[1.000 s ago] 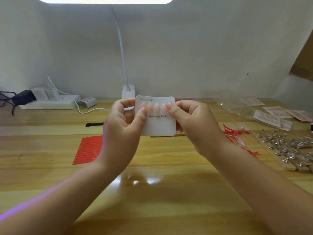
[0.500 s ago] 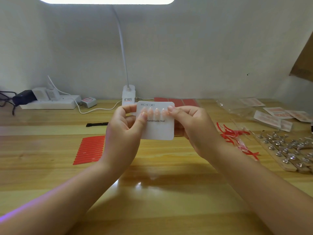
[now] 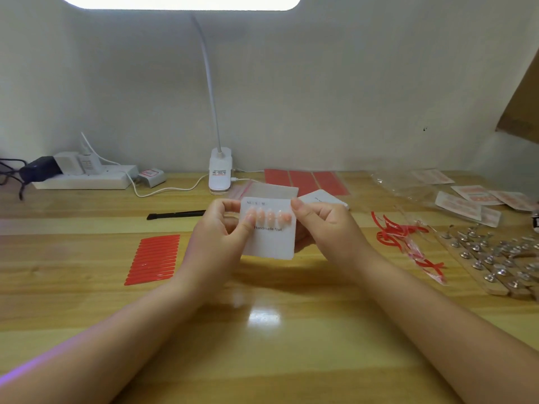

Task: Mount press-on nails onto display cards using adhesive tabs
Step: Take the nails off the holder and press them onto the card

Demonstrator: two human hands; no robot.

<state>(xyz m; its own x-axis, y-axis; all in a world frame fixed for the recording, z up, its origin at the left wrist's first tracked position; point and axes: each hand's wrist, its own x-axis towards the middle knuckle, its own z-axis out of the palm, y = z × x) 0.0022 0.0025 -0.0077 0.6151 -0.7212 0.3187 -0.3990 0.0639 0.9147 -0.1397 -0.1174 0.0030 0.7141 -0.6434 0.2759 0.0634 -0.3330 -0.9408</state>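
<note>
Above the table [image 3: 262, 330], both hands pinch the card [image 3: 269, 240]; the left hand [image 3: 217, 240] thumbs the first nail, the right hand [image 3: 326, 231] has lifted off the nails [image 3: 269, 216], four now showing stuck

"Handmade Nail" on white display card [image 3: 269, 243]

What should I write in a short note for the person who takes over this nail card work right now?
Left hand: grips the left edge of the white "Handmade Nail" display card, thumb on the leftmost nail.
Right hand: pinches the card's top right corner.
Card is held above the wooden table; a row of pale pink press-on nails sits on it.
Red adhesive tab strips lie on the left, another white card behind.
Done: this row looks mounted. Left: check that the nails stick, then do further cards.
</note>
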